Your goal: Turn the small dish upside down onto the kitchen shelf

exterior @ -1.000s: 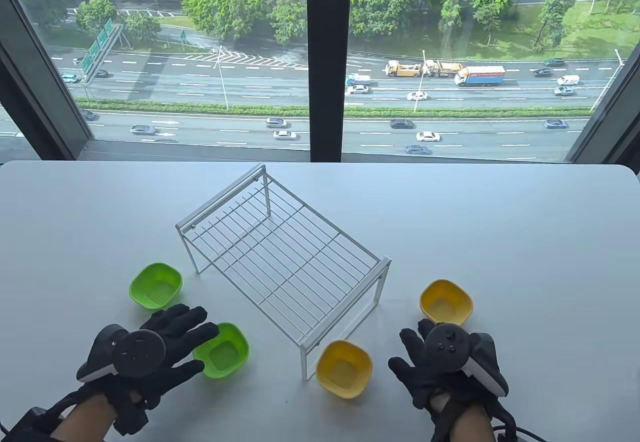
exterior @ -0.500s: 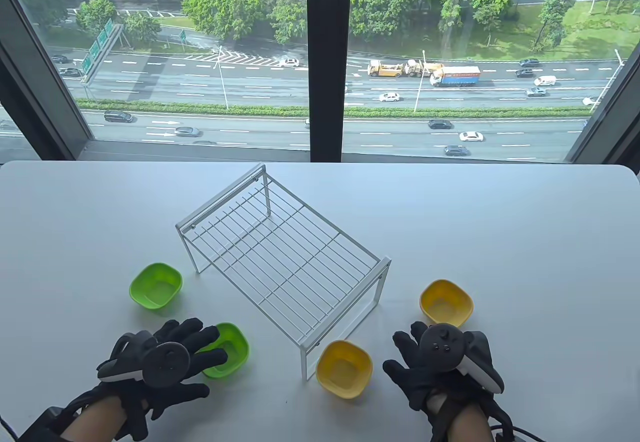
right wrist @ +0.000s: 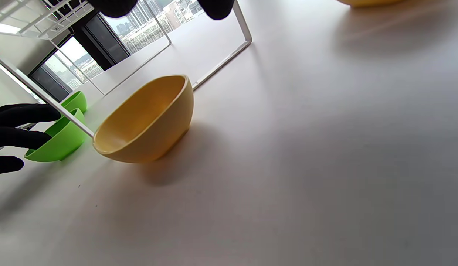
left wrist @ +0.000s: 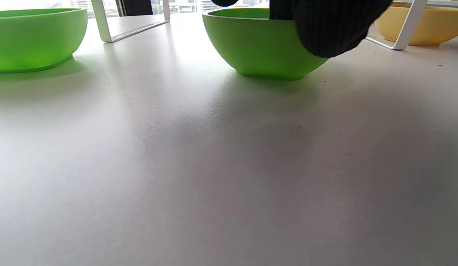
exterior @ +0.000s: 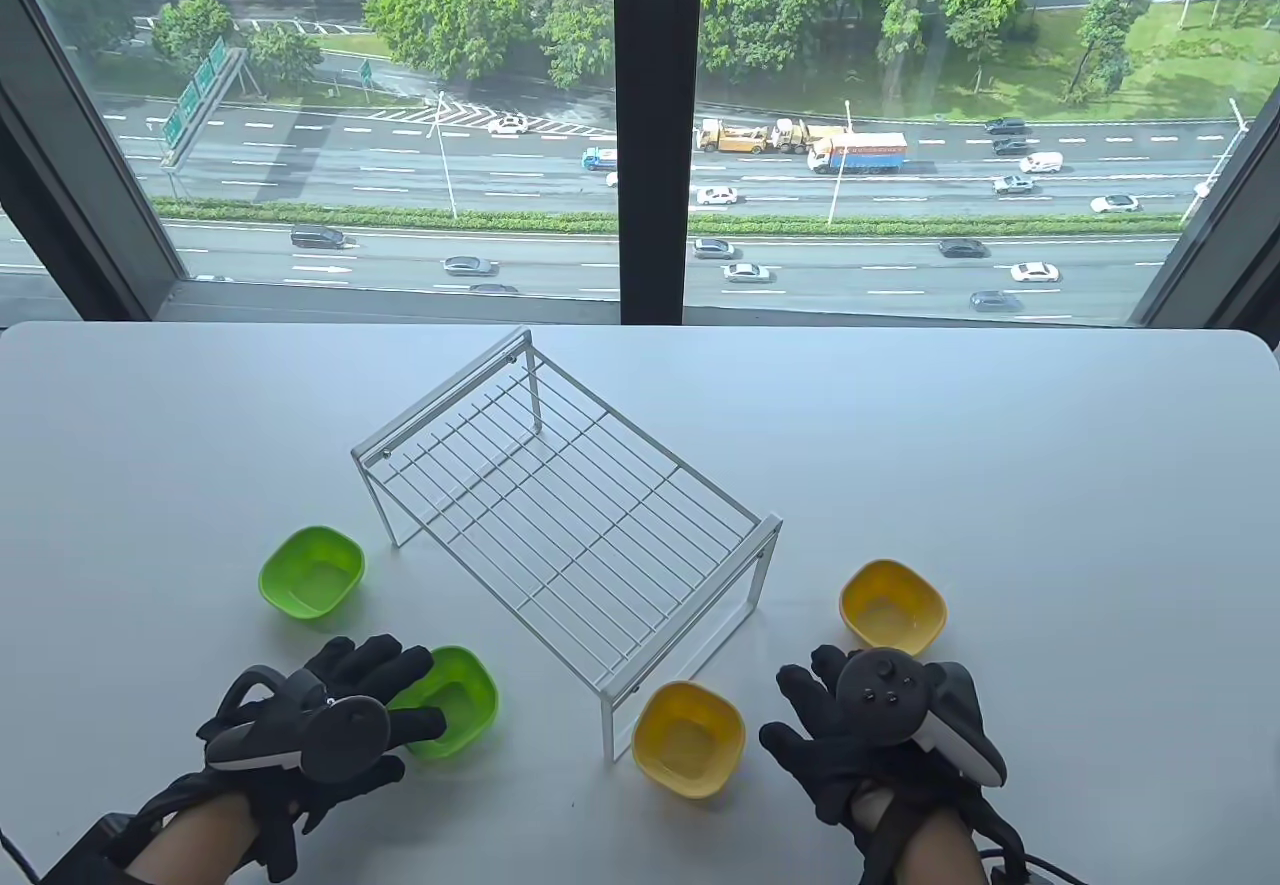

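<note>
- Left hand [exterior: 300,725] is reaching over the near green dish [exterior: 450,700] at about 7 o'clock on the table; its fingers are lying across the rim, and the left wrist view shows a gloved finger [left wrist: 332,29] pressing on the dish's outer wall [left wrist: 258,48]. A closed grasp is not showing; I cannot tell whether it is gripping yet.
- Right hand [exterior: 860,735] is hovering at 5 o'clock with fingers spread, holding nothing, between the near yellow dish [exterior: 688,737] and the far yellow dish [exterior: 893,605].
- Progress, as I judge it: barely begun. All four dishes are sitting upright on the table [exterior: 1000,475]; the kitchen shelf [exterior: 565,510] at centre is carrying nothing on its wire top.
- Remaining: lift the green dish, turn it rim-down, set it on the grid.
- Surroundings: a second green dish [exterior: 312,570] is sitting at 8 o'clock, just beyond the left hand and apart from the first. The near yellow dish is standing just beside the shelf's near corner leg [exterior: 607,725].
- Obstructions: the shelf's raised end rail and near leg are lying between the held dish and the grid, so the lift needs to clear them. The wire top has gaps; an inverted rim could be sitting unevenly.
</note>
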`<state>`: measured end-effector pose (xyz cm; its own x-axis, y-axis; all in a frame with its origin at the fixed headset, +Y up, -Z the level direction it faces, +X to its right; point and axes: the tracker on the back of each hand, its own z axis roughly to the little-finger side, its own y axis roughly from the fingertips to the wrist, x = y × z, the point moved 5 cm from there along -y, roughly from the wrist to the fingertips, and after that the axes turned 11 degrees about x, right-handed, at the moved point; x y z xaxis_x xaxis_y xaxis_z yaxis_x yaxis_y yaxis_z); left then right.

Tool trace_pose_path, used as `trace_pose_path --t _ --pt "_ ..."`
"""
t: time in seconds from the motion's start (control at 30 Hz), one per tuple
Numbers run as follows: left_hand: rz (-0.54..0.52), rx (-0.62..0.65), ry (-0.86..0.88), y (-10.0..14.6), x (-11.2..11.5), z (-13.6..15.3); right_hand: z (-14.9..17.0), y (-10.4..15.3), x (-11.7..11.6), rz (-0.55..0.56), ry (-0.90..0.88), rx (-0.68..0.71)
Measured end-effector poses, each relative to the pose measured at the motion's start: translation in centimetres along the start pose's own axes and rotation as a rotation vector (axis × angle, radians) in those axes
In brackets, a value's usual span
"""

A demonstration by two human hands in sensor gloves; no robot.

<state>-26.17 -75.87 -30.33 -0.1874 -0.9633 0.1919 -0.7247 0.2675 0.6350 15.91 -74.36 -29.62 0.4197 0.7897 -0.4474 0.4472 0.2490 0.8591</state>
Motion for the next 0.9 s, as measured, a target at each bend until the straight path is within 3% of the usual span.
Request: trace_pose_path --t 0.5,0.9 --pt "-0.032 0.021 -0.077 -0.3 -0.3 -0.7 0.0 0.0 0.0 0.0 -0.008 -0.001" --pt "-0.135 0.048 -0.143 0.0 -1.5 -1.3 0.1 0.0 -0.1 -0.001 -0.016 -0.004"
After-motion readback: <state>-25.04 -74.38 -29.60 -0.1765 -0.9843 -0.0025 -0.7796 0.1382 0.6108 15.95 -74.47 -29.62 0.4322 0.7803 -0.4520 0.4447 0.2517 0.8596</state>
